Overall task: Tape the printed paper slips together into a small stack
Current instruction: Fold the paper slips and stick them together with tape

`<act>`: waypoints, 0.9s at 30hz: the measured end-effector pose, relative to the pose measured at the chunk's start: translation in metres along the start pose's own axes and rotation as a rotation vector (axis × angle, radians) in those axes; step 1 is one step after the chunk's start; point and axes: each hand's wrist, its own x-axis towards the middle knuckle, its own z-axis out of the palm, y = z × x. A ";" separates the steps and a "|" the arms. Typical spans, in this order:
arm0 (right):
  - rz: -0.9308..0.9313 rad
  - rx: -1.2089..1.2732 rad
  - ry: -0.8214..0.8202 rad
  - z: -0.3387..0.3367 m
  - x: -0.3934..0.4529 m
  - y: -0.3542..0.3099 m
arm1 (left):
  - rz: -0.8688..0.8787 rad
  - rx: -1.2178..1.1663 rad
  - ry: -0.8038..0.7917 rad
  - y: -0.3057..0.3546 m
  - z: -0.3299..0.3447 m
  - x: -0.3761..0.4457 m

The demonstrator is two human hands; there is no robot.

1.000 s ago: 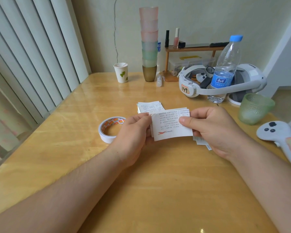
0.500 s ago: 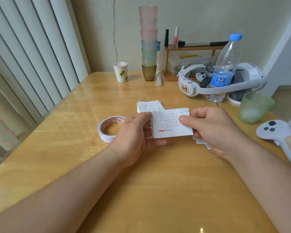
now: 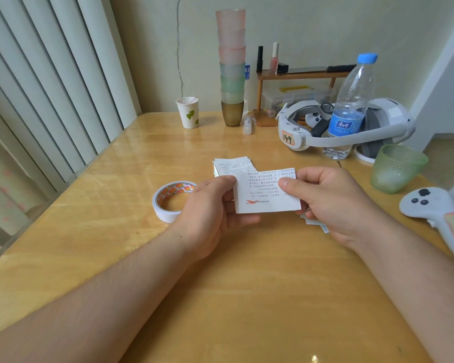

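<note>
The wooden table (image 3: 247, 297) carries everything, with a white headset (image 3: 351, 138) and a water bottle (image 3: 351, 106) well beyond the right hand (image 3: 333, 203). That hand and the left hand (image 3: 210, 213) each pinch 1 side of a printed paper slip (image 3: 265, 192), thumb on its face, fingers curled behind it, holding it just above the table. A roll of tape (image 3: 168, 200) lies flat just left of the left hand. More slips (image 3: 233, 166) lie just beyond the left thumb, others (image 3: 315, 222) partly hidden under the right hand
</note>
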 end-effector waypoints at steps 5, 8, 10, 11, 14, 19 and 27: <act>-0.011 -0.015 0.005 0.000 0.000 0.001 | 0.000 -0.005 0.002 0.000 0.001 -0.001; -0.023 -0.005 0.000 0.000 0.000 0.001 | -0.006 -0.003 -0.013 0.001 0.001 -0.001; -0.027 -0.006 0.008 0.001 0.000 0.002 | -0.002 0.024 -0.025 0.001 0.001 -0.002; -0.027 -0.008 0.014 0.000 0.001 0.002 | 0.001 0.044 -0.029 0.000 0.001 -0.002; -0.024 -0.012 0.033 0.000 0.002 0.003 | 0.010 0.095 -0.033 -0.003 0.001 -0.002; -0.038 -0.034 0.049 0.000 0.002 0.004 | 0.019 0.144 -0.045 -0.005 0.001 0.000; -0.052 -0.032 0.013 0.000 0.000 0.002 | 0.004 0.129 -0.039 -0.005 -0.001 0.001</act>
